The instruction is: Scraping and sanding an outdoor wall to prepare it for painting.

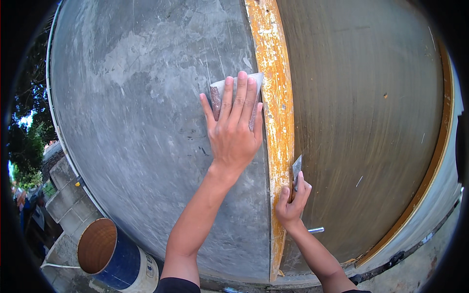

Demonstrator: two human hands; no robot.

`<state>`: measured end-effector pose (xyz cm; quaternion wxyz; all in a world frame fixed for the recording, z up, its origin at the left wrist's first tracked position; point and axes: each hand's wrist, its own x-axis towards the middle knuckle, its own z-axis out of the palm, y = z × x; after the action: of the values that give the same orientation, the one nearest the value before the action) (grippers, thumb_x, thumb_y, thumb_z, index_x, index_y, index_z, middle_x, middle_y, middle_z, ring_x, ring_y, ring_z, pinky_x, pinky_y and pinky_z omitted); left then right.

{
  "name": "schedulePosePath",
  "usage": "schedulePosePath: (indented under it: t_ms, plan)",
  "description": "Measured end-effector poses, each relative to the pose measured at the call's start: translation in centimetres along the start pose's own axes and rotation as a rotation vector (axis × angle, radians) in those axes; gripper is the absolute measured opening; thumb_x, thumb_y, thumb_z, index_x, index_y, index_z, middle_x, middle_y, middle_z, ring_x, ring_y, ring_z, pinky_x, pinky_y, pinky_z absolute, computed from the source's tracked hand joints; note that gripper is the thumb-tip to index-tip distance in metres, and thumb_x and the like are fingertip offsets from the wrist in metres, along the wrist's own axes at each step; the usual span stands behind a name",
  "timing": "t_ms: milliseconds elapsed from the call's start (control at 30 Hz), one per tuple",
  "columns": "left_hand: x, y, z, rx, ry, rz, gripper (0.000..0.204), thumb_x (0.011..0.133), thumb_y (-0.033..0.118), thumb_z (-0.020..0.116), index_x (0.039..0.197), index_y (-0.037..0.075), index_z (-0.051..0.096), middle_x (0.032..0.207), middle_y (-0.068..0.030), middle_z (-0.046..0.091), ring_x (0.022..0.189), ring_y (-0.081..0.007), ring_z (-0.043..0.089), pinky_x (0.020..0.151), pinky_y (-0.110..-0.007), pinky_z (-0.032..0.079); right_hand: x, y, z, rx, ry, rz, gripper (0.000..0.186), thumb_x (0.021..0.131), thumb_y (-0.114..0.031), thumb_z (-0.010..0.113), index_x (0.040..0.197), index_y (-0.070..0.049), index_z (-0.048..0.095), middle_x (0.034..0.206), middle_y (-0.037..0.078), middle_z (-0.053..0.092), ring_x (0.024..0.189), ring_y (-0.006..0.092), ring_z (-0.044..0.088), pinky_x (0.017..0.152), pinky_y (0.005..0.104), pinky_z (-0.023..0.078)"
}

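Observation:
My left hand (235,131) lies with fingers spread over a flat, pale-topped piece with rough, speckled brown sides (215,100), pressed on the grey wall. Its upper right corner meets the worn orange door frame (278,107), whose paint is chipped to white patches. Lower down, on the right side of that frame, my right hand (293,202) is closed around a small scraper. The scraper's pointed metal blade (297,166) tilts upward, beside the brown door (361,122). My fingers cover most of its handle.
A metal door handle (316,230) sticks out just below my right wrist. At the lower left stands an open blue and white drum (117,259) near a concrete block wall (68,198). A thin pale pipe (54,117) runs along the wall's left edge.

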<state>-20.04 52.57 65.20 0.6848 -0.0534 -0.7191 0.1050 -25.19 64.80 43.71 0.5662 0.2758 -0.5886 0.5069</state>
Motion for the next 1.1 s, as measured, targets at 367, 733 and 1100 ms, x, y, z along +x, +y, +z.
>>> schedulePosePath:
  t_ms: [367, 733, 1100]
  plan:
    - [2.3, 0.2, -0.7, 0.085, -0.004, -0.004, 0.046, 0.102, 0.026, 0.047, 0.147, 0.014, 0.048, 0.154, -0.0041, 0.043, 0.144, -0.0250, 0.037, 0.117, -0.061, 0.017, -0.3, 0.1, 0.2, 0.044, -0.021, 0.043, 0.052, 0.094, -0.007, 0.054, 0.142, 0.009, 0.040, 0.110, 0.019, 0.048, 0.091, 0.0276, 0.052, 0.080, 0.0356, 0.045]
    - [1.7, 0.8, -0.9, 0.073, -0.020, -0.016, 0.047, 0.101, 0.031, 0.048, 0.144, 0.009, 0.051, 0.154, -0.0052, 0.043, 0.143, -0.0257, 0.038, 0.117, -0.063, 0.017, 0.3, -0.1, -0.2, 0.006, -0.027, 0.004, 0.052, 0.095, -0.009, 0.054, 0.143, 0.007, 0.039, 0.112, 0.022, 0.049, 0.094, 0.0301, 0.052, 0.081, 0.0392, 0.045]
    - [0.7, -0.2, -1.4, -0.002, -0.061, -0.013, 0.047, 0.103, 0.029, 0.047, 0.147, 0.014, 0.048, 0.155, -0.0021, 0.041, 0.145, -0.0243, 0.034, 0.117, -0.062, 0.018, 0.7, -0.5, -0.2, -0.099, -0.008, -0.090, 0.052, 0.094, -0.004, 0.057, 0.143, 0.002, 0.039, 0.113, 0.020, 0.048, 0.089, 0.0261, 0.054, 0.065, 0.0357, 0.049]
